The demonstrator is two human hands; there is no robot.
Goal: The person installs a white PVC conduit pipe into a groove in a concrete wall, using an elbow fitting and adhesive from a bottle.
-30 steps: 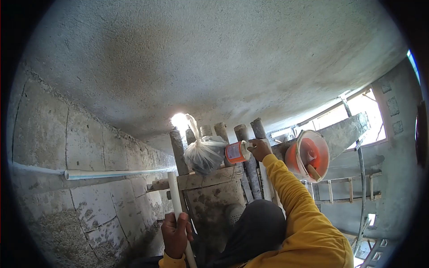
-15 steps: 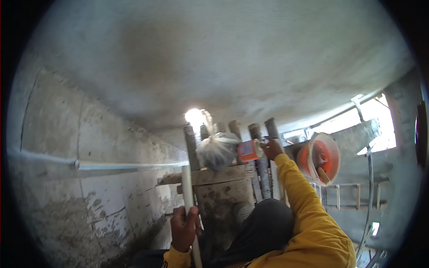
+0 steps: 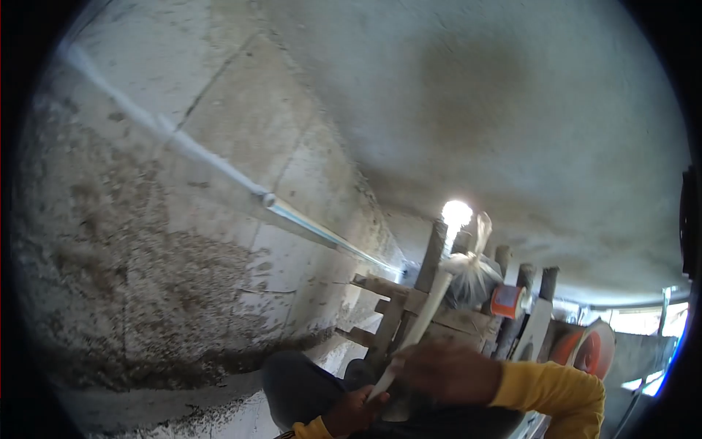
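A long pale pipe [image 3: 425, 314] slants up from my lap toward the wooden poles. My left hand [image 3: 352, 411] is closed around its lower end. My right hand [image 3: 446, 372], blurred by motion, is at the pipe just above the left one; its fingertips are smeared, so their grip cannot be made out. Beyond the hands, a tied clear plastic bag [image 3: 472, 282] with dark contents rests on the boards. To its right lies an orange and white can [image 3: 507, 301] on its side, with no hand on it.
A bucket [image 3: 601, 350] with orange-red inside stands at the right. Wooden planks and poles [image 3: 537, 322] lie ahead. Along the rough left wall [image 3: 183, 271] runs a white pipe [image 3: 219, 164]. A bright light [image 3: 456, 214] shines behind the bag.
The view has turned left and tilted. My right hand has left the orange can and come back to the pipe, which my left hand still holds.
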